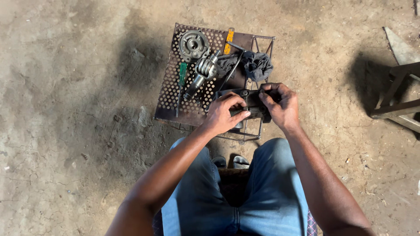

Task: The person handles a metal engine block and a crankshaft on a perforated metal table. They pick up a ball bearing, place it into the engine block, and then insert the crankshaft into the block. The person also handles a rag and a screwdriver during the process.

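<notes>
Dark metal part (247, 105), greasy, long axis running left to right, lies at the near edge of a perforated steel stand (175, 87), directly before the knees. Left hand (223, 114) clasps its left end, fingers curled over. Right hand (280, 104) grips the right end, fingertips pinched on top. Both equally near.

A: The perforated stand top (170, 94) looks like rusty, matt sheet metal — rough and brown.

B: And the round flange (194, 45)?

A: Dull grey cast metal. The shaft part (202, 74) beside it shines more, bare steel. The screwdriver (181, 81) has a glossy green plastic handle.

B: The dark bundle (257, 64)?

A: Soft, crumpled cloth — matt. The part both hands hold (249, 105) seems black, greasy metal, though it's mostly covered.
</notes>
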